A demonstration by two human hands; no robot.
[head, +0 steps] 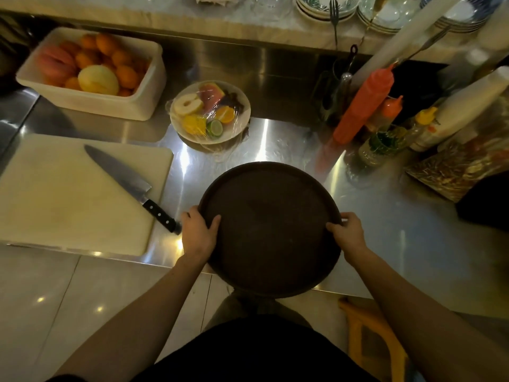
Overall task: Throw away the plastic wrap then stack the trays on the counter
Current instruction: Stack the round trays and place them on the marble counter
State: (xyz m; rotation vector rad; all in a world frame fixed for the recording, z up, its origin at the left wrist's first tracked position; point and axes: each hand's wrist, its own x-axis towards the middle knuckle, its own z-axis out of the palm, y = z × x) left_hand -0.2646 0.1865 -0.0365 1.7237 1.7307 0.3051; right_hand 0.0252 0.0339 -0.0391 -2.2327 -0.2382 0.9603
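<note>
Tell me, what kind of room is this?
Probably a restaurant or café kitchen: a steel counter, stacked plates on the shelf behind, sauce bottles, and a cutting board with a knife.

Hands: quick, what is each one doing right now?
Left hand: closed on the left rim of the tray.
Right hand: closed on the tray's right rim.
</note>
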